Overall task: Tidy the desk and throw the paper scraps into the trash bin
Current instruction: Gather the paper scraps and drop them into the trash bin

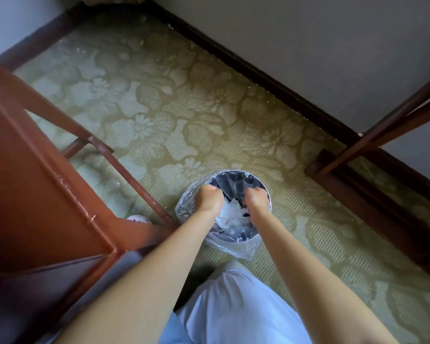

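The trash bin (234, 173) stands on the carpet (159, 115), close to the leg of the red-brown surface (35, 170) at the left and well apart from the dark baseboard (258, 70) along the wall. A clear plastic liner (236, 249) is folded over its rim. Both arms reach down into its mouth. The left hand (209, 197) is at the left side of the opening and the right hand (257, 198) at the right side, each with its fingers curled inward. Whether those fingers pinch something dark between them or are closed on nothing cannot be told from this angle. White paper scraps (230, 214) lie heaped inside the bin just below the hands, so at least a good share of the litter looks to be already thrown away. The throwing step seems to be at or near its end. What is left is hard to judge, since most of the surface is out of view and any scraps on it cannot be seen
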A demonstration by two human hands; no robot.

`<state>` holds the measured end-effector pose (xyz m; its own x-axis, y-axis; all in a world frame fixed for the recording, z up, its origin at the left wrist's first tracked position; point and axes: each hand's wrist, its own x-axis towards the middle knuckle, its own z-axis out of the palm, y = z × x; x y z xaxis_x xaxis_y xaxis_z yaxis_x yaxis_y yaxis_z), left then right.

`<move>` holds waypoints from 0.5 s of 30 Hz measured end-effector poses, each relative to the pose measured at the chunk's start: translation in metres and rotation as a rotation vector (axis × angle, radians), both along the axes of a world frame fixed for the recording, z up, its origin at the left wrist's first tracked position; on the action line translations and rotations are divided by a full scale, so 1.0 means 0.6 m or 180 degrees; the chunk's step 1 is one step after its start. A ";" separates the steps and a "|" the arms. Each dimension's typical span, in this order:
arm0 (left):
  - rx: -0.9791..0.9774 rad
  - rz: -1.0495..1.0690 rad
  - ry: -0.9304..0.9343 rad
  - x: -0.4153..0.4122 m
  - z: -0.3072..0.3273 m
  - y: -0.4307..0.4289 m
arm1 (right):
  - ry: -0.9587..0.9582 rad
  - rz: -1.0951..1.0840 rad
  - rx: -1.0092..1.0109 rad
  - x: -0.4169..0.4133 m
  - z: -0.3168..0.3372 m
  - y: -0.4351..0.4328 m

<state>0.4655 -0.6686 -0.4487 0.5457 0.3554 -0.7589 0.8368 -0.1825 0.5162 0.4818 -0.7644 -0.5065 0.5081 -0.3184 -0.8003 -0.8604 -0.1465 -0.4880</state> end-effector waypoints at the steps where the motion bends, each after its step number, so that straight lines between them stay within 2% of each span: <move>1: 0.0172 -0.0113 -0.0139 -0.001 0.023 0.001 | -0.0190 0.0327 -0.0202 0.000 0.027 0.002; 4: 0.0608 -0.0555 -0.0583 -0.013 0.107 0.005 | -0.0853 0.1130 -0.0713 -0.005 0.129 0.014; 8: 0.0883 -0.0742 -0.1356 -0.033 0.239 0.020 | -0.1880 0.1529 -0.1097 -0.013 0.268 0.041; 11: 0.1116 -0.0484 -0.2070 -0.063 0.343 0.050 | -0.2624 0.1532 -0.1175 -0.030 0.371 0.072; 15: 0.1104 0.0145 -0.2784 -0.126 0.459 0.130 | -0.3444 0.1640 -0.1123 -0.076 0.483 0.134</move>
